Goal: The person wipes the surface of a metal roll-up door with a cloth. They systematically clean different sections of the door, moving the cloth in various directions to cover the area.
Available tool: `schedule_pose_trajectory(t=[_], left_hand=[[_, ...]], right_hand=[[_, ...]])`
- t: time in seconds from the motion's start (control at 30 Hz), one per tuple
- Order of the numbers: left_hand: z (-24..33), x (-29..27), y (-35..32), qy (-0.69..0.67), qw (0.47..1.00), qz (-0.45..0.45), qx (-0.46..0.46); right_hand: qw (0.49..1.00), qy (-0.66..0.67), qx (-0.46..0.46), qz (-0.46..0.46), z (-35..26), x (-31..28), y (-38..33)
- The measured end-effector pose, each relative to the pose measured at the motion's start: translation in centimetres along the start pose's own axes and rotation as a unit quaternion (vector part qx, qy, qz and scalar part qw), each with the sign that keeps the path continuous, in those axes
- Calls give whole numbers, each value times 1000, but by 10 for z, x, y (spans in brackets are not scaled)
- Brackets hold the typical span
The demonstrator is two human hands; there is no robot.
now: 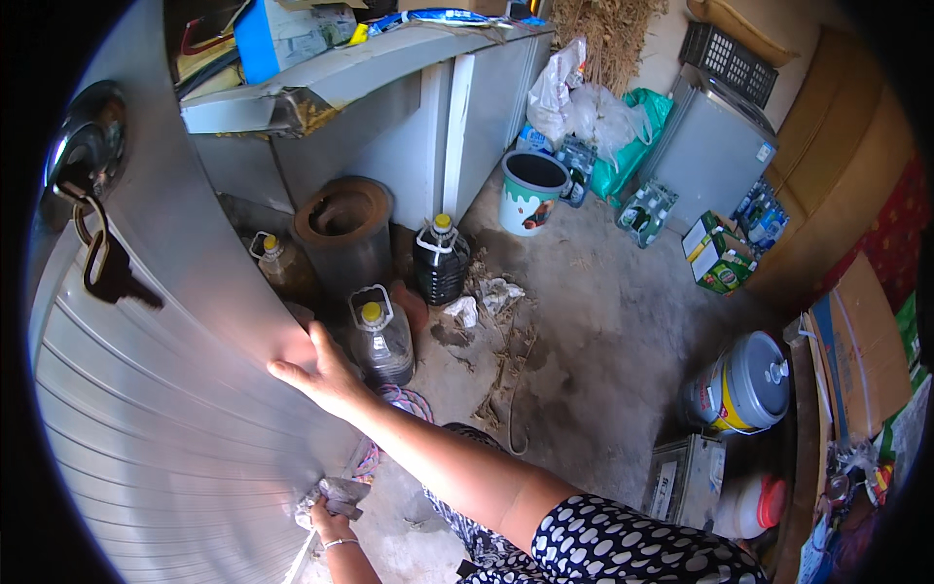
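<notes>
A grey metal door (165, 389) with horizontal ribs fills the left side. My right hand (321, 375) lies flat against its edge, fingers spread, with the polka-dot sleeve reaching in from the lower right. Lower down, my left hand (331, 521), with a thin bracelet on the wrist, grips a crumpled grey cloth (336, 494) pressed against the door's lower part. A bunch of keys (97, 253) hangs from the round lock (88, 146) near the door's top.
Three plastic bottles with yellow caps (381, 341) stand on the concrete floor by a brown cylinder (345, 229). Farther off are a white bucket (530, 190), bags, cartons, a lidded paint pail (744, 384) and a metal box (686, 477).
</notes>
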State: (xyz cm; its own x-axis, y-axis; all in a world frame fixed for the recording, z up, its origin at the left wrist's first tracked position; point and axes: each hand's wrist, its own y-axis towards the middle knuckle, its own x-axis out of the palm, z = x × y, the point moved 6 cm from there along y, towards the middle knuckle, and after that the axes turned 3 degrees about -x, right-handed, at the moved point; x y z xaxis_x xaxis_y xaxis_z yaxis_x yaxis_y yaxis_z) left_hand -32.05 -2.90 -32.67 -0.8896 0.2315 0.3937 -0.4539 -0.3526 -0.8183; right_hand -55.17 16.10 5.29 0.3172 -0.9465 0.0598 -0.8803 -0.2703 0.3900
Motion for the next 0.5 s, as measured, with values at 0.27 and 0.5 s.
schedule_pose_trajectory(t=[0.27, 0.5], left_hand=[[-21, -20, 31, -182, 980, 57, -54], [-12, -20, 15, -141, 990, 24, 17]], right_hand=[[999, -31, -20, -27, 10, 3, 0], [999, -38, -22, -16, 24, 11, 1]])
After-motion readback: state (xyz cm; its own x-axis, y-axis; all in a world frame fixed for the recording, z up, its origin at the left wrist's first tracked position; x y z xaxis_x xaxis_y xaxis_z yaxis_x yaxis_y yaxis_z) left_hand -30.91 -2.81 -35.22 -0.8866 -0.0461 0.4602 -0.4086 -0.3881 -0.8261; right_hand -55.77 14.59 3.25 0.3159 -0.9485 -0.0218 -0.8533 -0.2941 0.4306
